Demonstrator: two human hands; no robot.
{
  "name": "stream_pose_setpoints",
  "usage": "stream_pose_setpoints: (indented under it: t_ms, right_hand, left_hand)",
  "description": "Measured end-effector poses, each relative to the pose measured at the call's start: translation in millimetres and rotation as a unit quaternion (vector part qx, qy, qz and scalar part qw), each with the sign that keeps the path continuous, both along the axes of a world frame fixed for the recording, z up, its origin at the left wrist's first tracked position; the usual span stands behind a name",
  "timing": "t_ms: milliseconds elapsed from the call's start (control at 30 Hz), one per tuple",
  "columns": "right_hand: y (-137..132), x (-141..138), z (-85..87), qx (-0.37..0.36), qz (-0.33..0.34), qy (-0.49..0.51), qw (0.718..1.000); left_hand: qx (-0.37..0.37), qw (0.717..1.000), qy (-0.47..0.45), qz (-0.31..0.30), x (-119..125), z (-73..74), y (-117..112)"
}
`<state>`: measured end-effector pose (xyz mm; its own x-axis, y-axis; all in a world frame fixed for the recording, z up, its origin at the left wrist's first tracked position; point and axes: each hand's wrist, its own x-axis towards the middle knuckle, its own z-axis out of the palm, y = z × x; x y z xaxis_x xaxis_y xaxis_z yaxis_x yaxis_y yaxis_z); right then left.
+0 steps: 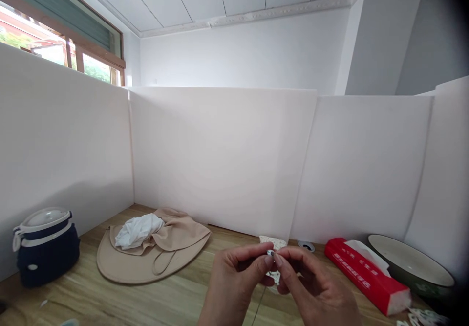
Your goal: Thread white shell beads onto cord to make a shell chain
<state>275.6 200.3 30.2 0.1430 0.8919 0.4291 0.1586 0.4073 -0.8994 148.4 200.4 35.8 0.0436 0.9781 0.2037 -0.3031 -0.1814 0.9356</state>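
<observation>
Low in the centre of the head view, both my hands meet fingertip to fingertip above the table. Between them is a small pale piece with a dark spot [270, 252], too small to name. My left hand [236, 279] pinches it between thumb and forefinger. From the other side, my right hand [317, 284] has its thumb and forefinger closed on the same piece. Behind and below the fingers, a whitish, lacy-looking thing [273, 241] shows in parts. My hands hide much of it, and I cannot tell whether they touch it.
A tan sun hat [135, 270] with a white cloth [139, 230] on it lies left of centre. At far left stands a navy lunch container [49, 257]. A red tissue pack [366, 274], a green-sided basin [410, 262] and white loops [425, 316] are right. White panels [220, 160] enclose the table.
</observation>
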Motion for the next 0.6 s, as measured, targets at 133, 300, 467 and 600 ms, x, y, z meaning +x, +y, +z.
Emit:
stream_pose_setpoints:
  t_ms: [133, 300, 467, 600]
  right_hand:
    - [0.2, -1.1, -1.6, 0.019, -0.008, -0.010, 1.000]
    - [-1.9, -5.4, -1.4, 0.023, 0.018, 0.031, 0.999]
    - [-3.3, -3.5, 1.3, 0.035, 0.022, 0.070, 0.997]
    - [-2.7, -0.5, 2.0, 0.013, -0.026, 0.036, 0.999]
  left_hand:
    - [0.008, 1.000, -0.003, 0.013, 2.8, -0.7, 1.1]
    - [0.027, 0.999, -0.010, 0.038, 4.3, -0.4, 0.0]
    - [0.043, 0.998, -0.002, 0.045, 4.9, -2.0, 0.0]
    - [0.059, 0.995, 0.043, 0.071, 6.6, -4.7, -0.7]
